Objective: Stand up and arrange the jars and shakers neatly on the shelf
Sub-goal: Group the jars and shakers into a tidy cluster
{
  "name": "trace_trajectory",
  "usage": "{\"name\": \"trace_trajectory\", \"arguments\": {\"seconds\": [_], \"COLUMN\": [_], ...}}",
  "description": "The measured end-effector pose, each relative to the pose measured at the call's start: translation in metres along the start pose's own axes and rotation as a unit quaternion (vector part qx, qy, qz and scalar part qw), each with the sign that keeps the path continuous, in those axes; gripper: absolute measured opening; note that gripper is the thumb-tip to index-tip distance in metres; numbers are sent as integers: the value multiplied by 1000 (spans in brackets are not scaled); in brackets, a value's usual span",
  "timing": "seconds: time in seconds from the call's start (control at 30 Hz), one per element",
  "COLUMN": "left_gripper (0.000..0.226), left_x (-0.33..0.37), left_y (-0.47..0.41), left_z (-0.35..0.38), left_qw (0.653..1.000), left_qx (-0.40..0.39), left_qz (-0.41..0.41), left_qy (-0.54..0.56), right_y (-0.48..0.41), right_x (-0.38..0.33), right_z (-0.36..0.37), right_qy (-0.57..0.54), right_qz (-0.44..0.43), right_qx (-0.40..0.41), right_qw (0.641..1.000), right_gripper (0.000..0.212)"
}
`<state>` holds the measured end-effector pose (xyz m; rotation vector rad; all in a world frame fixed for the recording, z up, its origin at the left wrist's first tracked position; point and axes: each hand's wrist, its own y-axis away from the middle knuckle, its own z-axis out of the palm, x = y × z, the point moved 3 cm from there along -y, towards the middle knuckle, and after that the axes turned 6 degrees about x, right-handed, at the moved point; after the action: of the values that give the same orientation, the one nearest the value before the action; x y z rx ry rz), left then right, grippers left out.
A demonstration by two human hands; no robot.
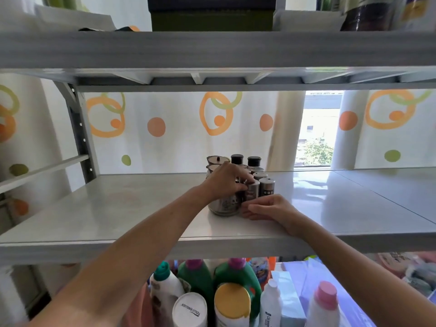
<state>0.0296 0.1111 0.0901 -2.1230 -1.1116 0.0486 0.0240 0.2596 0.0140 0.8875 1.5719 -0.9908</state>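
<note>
Centre frame, left hand (225, 181) has fingers curled over the top of the glass jar (224, 207) on the shelf (118, 208). Right hand (271, 208) lies with fingers released and straight, touching a shaker (252, 191) at its base.

1. The round clear glass jar (224, 208) stands on the pale grey shelf board (118, 208), at the front left of a cluster
2. Two silver cylindrical metal shakers (267, 187) stand just right of the jar
3. Two black-capped bottles (237, 159) stand behind
4. The left hand (224, 182) grips the jar's top; the right hand (271, 208) rests on the board before the shakers
5. Plastic detergent bottles (233, 303) stand below the board
</note>
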Motion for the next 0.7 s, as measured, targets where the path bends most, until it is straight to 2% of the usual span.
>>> {"name": "trace_trajectory", "arguments": {"seconds": [0.4, 0.5, 0.53, 0.6, 0.63, 0.7], "left_gripper": [20, 22, 24, 25, 29, 44], "left_x": [1, 6, 7, 2, -2, -10], "left_y": [-3, -2, -1, 5, 9, 25], "left_z": [-3, -4, -9, -26, -33, -37], "left_qw": [999, 999, 999, 980, 958, 894], "left_qx": [-23, -22, -5, 14, -15, -162], "left_qz": [-7, -14, -31, -73, -84, -104], "left_qy": [-42, -37, 11, 182, 272, 404], "right_y": [-2, -1, -1, 2, 3, 5], "right_x": [1, 0, 0, 0, 1, 2], "right_z": [-4, -4, -6, -12, -17, -24], "right_qy": [-49, -44, -48, -79, -101, -136], "right_qz": [10, 7, 6, 10, 17, 45], "right_qx": [-43, -51, -55, -70, -81, -108], "right_qw": [998, 998, 997, 994, 991, 984], "right_gripper": [24, 33, 38, 44, 47, 56]}}
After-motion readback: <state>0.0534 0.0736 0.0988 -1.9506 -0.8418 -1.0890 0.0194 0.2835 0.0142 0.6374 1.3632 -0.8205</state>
